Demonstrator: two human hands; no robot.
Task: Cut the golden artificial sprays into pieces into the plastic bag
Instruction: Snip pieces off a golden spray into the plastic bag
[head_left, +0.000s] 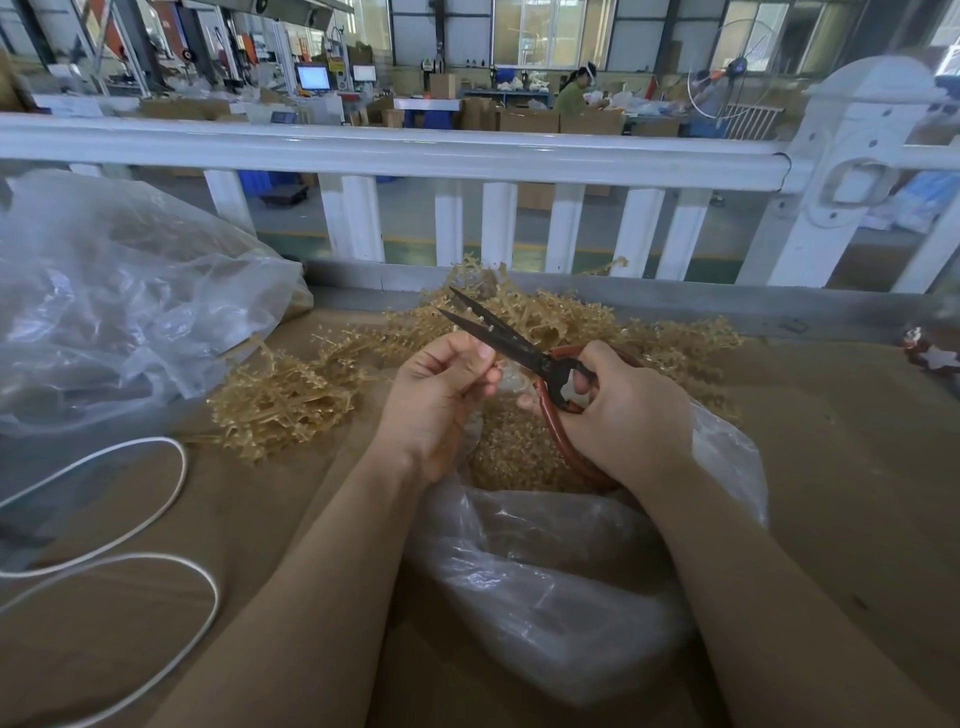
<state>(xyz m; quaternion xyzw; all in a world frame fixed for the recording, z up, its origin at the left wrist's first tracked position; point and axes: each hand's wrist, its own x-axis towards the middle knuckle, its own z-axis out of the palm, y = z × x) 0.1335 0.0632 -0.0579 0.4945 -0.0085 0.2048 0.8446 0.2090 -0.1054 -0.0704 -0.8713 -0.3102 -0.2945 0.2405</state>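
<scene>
The open plastic bag (545, 582) sits on the brown table (841, 467) right under both hands, with a heap of cut golden pieces (514, 457) inside. The right hand (623, 421) grips red-handled scissors (524, 353), blades parted. The left hand (441, 395) has its fingers curled, pinching a tiny bit of spray by the blades. Uncut golden sprays (332, 374) pile just behind. A bigger clear bag (119, 306) on the left has contents too blurry to tell.
</scene>
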